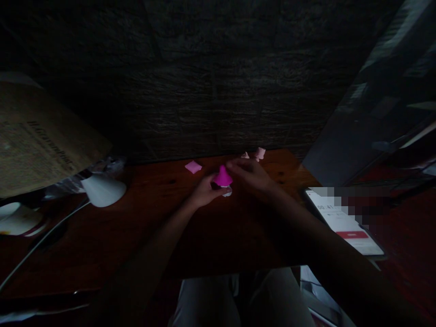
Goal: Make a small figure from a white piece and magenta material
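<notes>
My left hand (pixel 205 190) is closed around a small figure-like piece with a bright magenta cone (pixel 223 177) on top and a white lower part (pixel 227 192). The cone stands upright, its wide rim just above the white part. My right hand (pixel 250 172) is beside the cone's tip, thumb and fingers pressed together. Whether these fingers touch the tip, or pinch something small, is too dark to tell. A flat pink square (pixel 193 167) lies on the wooden table (pixel 153 181) beyond my left hand. Pale pink pieces (pixel 260 153) lie beyond my right hand.
A phone (pixel 344 222) with a lit timer screen lies at the table's right edge. On the left are a white conical object (pixel 104 188) with a cable, a white cup (pixel 17 218) and a large printed brown bag (pixel 44 136). A dark textured wall (pixel 211 81) stands behind.
</notes>
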`<action>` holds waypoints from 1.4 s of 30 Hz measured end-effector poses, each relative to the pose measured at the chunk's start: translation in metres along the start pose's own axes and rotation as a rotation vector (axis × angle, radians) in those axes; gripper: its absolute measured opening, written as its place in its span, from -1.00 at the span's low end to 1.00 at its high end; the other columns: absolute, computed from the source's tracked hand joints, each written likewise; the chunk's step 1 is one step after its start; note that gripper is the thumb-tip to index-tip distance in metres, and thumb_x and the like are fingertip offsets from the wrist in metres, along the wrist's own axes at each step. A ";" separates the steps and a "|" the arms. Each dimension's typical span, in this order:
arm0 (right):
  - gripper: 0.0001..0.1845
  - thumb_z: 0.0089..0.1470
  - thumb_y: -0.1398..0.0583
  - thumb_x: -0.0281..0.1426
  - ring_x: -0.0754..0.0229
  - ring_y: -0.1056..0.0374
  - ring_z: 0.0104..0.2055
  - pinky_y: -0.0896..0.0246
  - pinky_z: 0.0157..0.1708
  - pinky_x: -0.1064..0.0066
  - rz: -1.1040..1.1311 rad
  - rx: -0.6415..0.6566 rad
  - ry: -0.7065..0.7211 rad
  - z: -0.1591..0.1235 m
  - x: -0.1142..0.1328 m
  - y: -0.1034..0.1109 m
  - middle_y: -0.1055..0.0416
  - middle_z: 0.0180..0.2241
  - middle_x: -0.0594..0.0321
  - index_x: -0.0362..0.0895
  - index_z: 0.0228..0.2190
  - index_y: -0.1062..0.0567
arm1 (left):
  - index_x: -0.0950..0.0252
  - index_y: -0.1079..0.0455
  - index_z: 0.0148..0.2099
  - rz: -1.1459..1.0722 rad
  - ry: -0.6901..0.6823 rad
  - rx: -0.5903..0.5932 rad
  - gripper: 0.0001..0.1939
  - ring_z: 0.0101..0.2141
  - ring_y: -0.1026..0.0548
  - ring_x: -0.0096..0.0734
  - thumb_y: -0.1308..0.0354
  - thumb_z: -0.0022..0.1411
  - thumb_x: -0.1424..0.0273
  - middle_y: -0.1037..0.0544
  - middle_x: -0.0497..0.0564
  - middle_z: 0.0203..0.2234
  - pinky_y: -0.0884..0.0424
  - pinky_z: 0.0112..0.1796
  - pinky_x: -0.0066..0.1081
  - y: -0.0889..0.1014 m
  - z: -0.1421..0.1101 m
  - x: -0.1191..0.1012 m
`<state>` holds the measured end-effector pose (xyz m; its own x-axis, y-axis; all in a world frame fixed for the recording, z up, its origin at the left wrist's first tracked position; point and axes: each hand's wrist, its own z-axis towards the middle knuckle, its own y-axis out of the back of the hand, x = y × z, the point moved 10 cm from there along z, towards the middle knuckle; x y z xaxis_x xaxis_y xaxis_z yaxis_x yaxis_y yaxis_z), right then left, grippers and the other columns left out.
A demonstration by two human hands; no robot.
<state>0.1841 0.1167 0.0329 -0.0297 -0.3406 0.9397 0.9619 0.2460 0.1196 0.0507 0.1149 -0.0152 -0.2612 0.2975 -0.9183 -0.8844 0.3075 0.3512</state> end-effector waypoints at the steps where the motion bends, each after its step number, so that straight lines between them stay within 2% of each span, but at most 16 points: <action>1: -0.67 0.10 -0.35 -0.11 0.13 -0.50 -0.11 -0.44 -0.04 0.24 0.012 0.039 0.024 -0.002 0.003 -0.007 -0.61 -0.17 0.15 -0.10 -0.22 -0.65 | 0.31 -0.51 -0.03 -0.001 -0.007 0.002 -0.54 -0.09 -0.57 -0.15 -0.47 0.02 0.30 -0.64 0.12 -0.10 -0.44 0.04 -0.11 0.000 0.000 -0.001; 6: -0.50 0.12 -0.37 -0.23 0.06 -0.47 0.09 -0.36 0.16 0.11 -0.005 0.093 0.132 -0.009 0.014 -0.025 -0.56 0.06 0.12 -0.02 0.09 -0.54 | 0.32 -0.51 -0.03 0.008 -0.030 -0.001 -0.57 -0.08 -0.57 -0.16 -0.46 0.04 0.37 -0.64 0.12 -0.10 -0.44 0.05 -0.12 -0.001 0.000 -0.005; 9: -0.55 0.20 -0.32 -0.24 0.05 -0.48 0.10 -0.36 0.17 0.08 -0.066 0.131 0.197 -0.012 0.018 -0.032 -0.56 0.07 0.13 0.00 0.11 -0.53 | 0.33 -0.52 -0.07 0.018 -0.032 0.029 -0.62 -0.13 -0.57 -0.19 -0.44 0.06 0.36 -0.64 0.10 -0.15 -0.47 -0.02 -0.16 -0.003 0.000 -0.005; 13: -0.57 0.20 -0.32 -0.26 0.03 -0.48 0.12 -0.36 0.19 0.07 -0.119 0.148 0.248 -0.011 0.020 -0.033 -0.56 0.08 0.14 0.00 0.10 -0.55 | 0.34 -0.52 -0.09 0.080 -0.049 0.020 -0.65 -0.20 -0.57 -0.21 -0.42 0.09 0.34 -0.64 0.09 -0.19 -0.49 -0.09 -0.18 -0.002 0.001 -0.004; 16: -0.54 0.20 -0.32 -0.21 0.04 -0.51 0.08 -0.41 0.14 0.09 -0.039 0.140 0.185 -0.008 0.012 -0.031 -0.58 0.05 0.12 -0.03 0.10 -0.55 | 0.33 -0.51 -0.06 0.107 -0.071 0.002 -0.62 -0.19 -0.58 -0.20 -0.43 0.08 0.34 -0.65 0.10 -0.17 -0.49 -0.07 -0.18 0.000 0.000 -0.006; 21: -0.57 0.15 -0.35 -0.13 0.04 -0.54 0.05 -0.43 0.12 0.10 0.080 0.148 0.084 -0.004 -0.001 -0.032 -0.63 -0.03 0.14 -0.05 0.01 -0.61 | 0.33 -0.51 -0.07 0.087 -0.049 0.013 -0.64 -0.18 -0.59 -0.22 -0.43 0.09 0.34 -0.66 0.08 -0.17 -0.49 -0.09 -0.22 -0.002 -0.001 -0.007; 25: -0.58 0.14 -0.36 -0.14 0.05 -0.54 0.04 -0.44 0.10 0.12 0.111 0.149 0.069 -0.004 -0.003 -0.033 -0.64 -0.03 0.15 -0.05 -0.01 -0.62 | 0.35 -0.51 -0.06 0.069 -0.035 0.020 -0.62 -0.20 -0.58 -0.24 -0.43 0.09 0.34 -0.66 0.10 -0.18 -0.49 -0.10 -0.23 -0.002 -0.002 -0.007; 30: -0.54 0.08 -0.41 -0.21 0.04 -0.53 0.07 -0.40 0.15 0.09 0.113 0.137 0.064 -0.004 -0.006 -0.031 -0.61 0.02 0.13 -0.06 0.01 -0.60 | 0.33 -0.52 -0.11 0.070 -0.083 0.005 -0.66 -0.22 -0.57 -0.25 -0.43 0.08 0.33 -0.65 0.06 -0.22 -0.49 -0.12 -0.23 -0.001 0.000 -0.009; 34: -0.57 0.06 -0.42 -0.21 0.06 -0.53 0.04 -0.41 0.14 0.09 0.151 0.173 0.013 -0.004 -0.011 -0.034 -0.62 -0.02 0.17 -0.05 -0.03 -0.62 | 0.32 -0.53 -0.13 0.051 -0.089 0.013 -0.67 -0.22 -0.58 -0.25 -0.44 0.08 0.29 -0.65 0.06 -0.21 -0.49 -0.11 -0.22 -0.002 0.000 -0.006; 37: -0.58 0.06 -0.42 -0.20 0.07 -0.54 0.01 -0.42 0.12 0.11 0.180 0.194 -0.007 -0.003 -0.012 -0.036 -0.63 -0.04 0.20 -0.04 -0.04 -0.62 | 0.32 -0.52 -0.08 0.034 -0.075 0.021 -0.60 -0.19 -0.58 -0.23 -0.45 0.07 0.27 -0.65 0.08 -0.19 -0.49 -0.08 -0.19 -0.002 0.000 -0.003; 42: -0.56 0.06 -0.41 -0.15 0.05 -0.53 0.02 -0.41 0.13 0.10 0.112 0.153 0.023 -0.004 -0.008 -0.029 -0.61 -0.02 0.16 -0.06 -0.05 -0.61 | 0.30 -0.45 0.07 -0.106 -0.081 0.011 -0.36 -0.06 -0.58 -0.17 -0.53 -0.06 0.28 -0.61 0.15 -0.04 -0.48 0.01 -0.16 0.002 -0.001 -0.006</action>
<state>0.1572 0.1082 0.0207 0.0835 -0.3236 0.9425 0.9061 0.4183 0.0633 0.0503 0.1130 -0.0097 -0.1337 0.3350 -0.9327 -0.9008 0.3514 0.2553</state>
